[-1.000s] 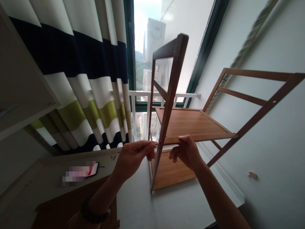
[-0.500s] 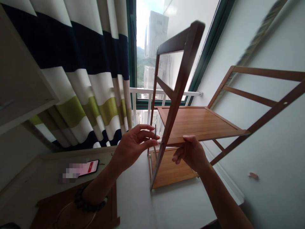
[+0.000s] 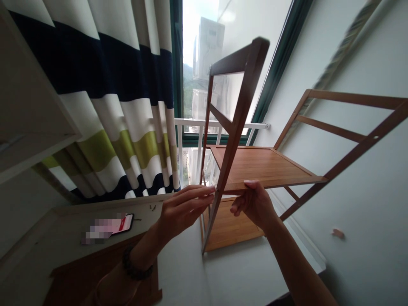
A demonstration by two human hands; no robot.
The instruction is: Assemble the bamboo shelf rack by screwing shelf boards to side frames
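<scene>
My left hand is at the near upright post of a brown wooden shelf rack. Its fingers are straight and close together, the tips against the post at the height of the shelf joint. The thin metal hex key seen there a moment ago is hidden behind these fingers now. My right hand grips the front edge of the upper shelf board, thumb on top and fingers curled beneath. Below it lies the lower shelf board. At the right, the opposite side frame leans outward.
A phone lies on the pale surface at left, with small screws beside it. A brown wooden panel is at lower left. Behind are a striped curtain, a white railing and a window. A white wall bounds the right.
My left hand has turned over and lowered slightly, its curled fingers straightening against the post and covering the thin metal key. My right hand keeps its hold on the shelf edge.
</scene>
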